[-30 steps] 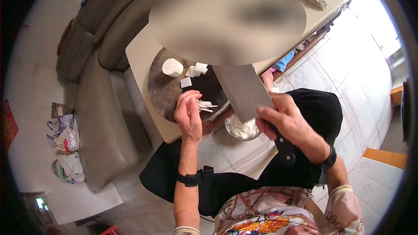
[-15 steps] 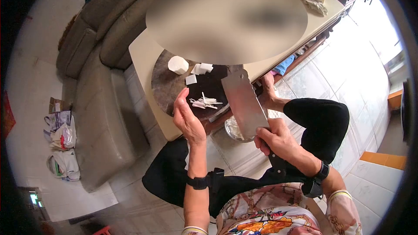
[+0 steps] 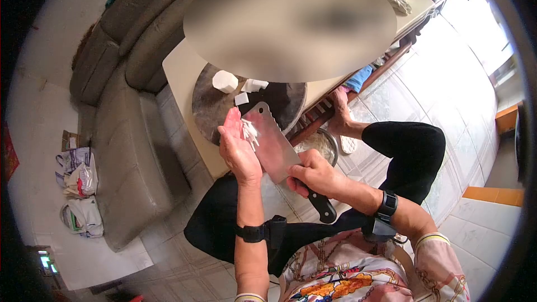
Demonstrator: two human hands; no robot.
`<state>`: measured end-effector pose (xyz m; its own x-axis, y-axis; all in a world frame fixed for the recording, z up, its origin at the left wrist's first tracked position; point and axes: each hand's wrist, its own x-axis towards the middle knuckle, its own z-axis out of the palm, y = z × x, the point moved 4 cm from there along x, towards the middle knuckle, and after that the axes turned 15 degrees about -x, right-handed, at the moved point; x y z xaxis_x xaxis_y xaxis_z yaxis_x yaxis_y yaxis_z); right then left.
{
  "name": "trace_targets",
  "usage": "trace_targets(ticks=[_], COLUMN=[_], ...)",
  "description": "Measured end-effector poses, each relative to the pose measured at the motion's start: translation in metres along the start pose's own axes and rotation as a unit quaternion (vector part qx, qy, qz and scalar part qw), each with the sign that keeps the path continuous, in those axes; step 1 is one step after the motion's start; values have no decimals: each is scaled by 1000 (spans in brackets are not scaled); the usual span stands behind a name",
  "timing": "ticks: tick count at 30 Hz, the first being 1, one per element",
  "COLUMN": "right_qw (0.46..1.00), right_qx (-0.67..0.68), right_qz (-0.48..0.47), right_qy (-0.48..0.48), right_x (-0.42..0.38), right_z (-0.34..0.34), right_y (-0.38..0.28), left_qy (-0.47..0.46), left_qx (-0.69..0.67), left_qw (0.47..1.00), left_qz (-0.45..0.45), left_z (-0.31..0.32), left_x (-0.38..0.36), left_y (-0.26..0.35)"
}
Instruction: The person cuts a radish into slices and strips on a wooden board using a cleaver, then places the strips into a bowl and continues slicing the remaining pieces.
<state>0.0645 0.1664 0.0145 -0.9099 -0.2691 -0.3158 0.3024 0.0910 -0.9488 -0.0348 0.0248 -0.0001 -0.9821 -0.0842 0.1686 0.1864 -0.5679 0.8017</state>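
My right hand (image 3: 318, 174) is wrapped round the black handle of a broad cleaver (image 3: 272, 144), its blade tilted up to the left over the board's near edge. White strips (image 3: 251, 135) lie between the blade and my left hand (image 3: 238, 148), which is open, palm turned up, fingers stretched out along the blade's left side. On the round dark board (image 3: 210, 106) behind them stand a thick white chunk (image 3: 225, 81), a flat white piece (image 3: 241, 99) and some white slices (image 3: 255, 85).
The board rests on a pale table (image 3: 182, 67). Below its edge, a metal bowl (image 3: 334, 151) with pale contents stands on the floor near a slipper (image 3: 348, 144). A grey sofa (image 3: 140, 156) is at the left. A blurred oval hides much of the table.
The cleaver has swung left and down to beside my left hand. The white strips have left the board and are now against the blade. More of the bowl shows.
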Motion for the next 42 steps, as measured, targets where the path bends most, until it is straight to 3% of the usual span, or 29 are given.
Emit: trace_targets(ticks=[7,10,13,18,21,29,34,36,37,39,42], right_qw=[999,996,992,989,988,978,965,962,961,947,938], right_qx=[-25,-46,-21,-45,-27,-29,29,66,67,96,153], right_qz=[38,67,123,138,153,200,253,259,261,289,294], right_qy=[-18,-26,-2,10,13,47,54,63,64,103,101], right_x=[-50,-83,-104,-97,-77,-42,-44,-44,-43,-42,-39], right_z=[-33,-53,-64,-70,-65,-63,-67,-65,-64,-63,-63], right_y=[11,20,37,77,104,143,153,161,165,173,174], left_qy=[13,-77,-163,-186,-144,-114,-9,19,19,127,161], left_qx=[-15,140,286,331,321,354,271,175,176,53,28], left_qw=[1000,987,941,924,935,920,933,942,941,934,935], left_qz=[-11,22,80,36,-39,-125,-237,-287,-290,-330,-314], left_z=[48,65,81,52,22,-29,-81,-113,-119,-109,-110], left_x=[-53,-84,-104,-124,-125,-122,-113,-106,-106,-102,-100], left_y=[-8,-28,-46,-103,-136,-220,-262,-277,-279,-263,-258])
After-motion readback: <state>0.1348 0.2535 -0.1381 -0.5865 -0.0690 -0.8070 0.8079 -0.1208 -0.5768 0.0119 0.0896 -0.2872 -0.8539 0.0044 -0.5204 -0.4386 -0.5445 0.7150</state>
